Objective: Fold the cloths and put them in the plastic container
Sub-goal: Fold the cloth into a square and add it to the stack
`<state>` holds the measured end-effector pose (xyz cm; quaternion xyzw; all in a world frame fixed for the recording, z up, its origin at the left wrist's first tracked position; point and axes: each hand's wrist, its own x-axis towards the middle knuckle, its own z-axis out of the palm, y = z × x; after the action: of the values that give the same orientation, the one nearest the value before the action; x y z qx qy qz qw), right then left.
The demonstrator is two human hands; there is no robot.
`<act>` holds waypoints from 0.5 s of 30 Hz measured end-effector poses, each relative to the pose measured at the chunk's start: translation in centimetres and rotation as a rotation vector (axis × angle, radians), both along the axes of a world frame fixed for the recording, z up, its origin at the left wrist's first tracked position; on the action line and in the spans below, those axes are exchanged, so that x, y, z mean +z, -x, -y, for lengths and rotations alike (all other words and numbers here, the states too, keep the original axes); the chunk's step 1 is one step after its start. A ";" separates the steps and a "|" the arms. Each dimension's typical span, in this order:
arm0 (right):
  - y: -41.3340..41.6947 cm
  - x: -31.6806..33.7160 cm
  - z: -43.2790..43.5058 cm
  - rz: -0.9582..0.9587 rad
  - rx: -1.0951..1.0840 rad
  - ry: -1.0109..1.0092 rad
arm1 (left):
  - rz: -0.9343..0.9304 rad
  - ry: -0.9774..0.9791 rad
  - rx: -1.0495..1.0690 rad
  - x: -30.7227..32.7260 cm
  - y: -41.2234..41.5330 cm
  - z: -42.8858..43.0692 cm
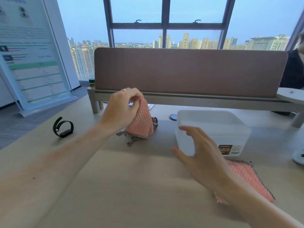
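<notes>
Pink waffle cloth [143, 122] pinched at its top by left hand [122, 111], lower edge on tabletop [115, 186], left of plastic container [213, 125]. Right hand [202, 155] spread loose, empty, at container's near-left corner. Second pink cloth [246, 176] flat just in front of container.

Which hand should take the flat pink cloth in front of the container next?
Right hand, probably: it is open and next to the flat cloth; the left hand is busy pinching the lifted cloth.
</notes>
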<state>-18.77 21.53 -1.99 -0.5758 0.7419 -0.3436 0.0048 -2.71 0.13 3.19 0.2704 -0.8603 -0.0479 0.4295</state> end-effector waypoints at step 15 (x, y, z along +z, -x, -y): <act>-7.2 2.1 -1.3 0.304 0.145 0.072 | 0.425 -0.540 -0.216 2.1 -9.0 -10.1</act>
<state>-11.56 22.85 0.10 -0.5690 0.6762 -0.4520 0.1211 6.25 10.26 5.29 0.2857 -0.9103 -0.2613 0.1462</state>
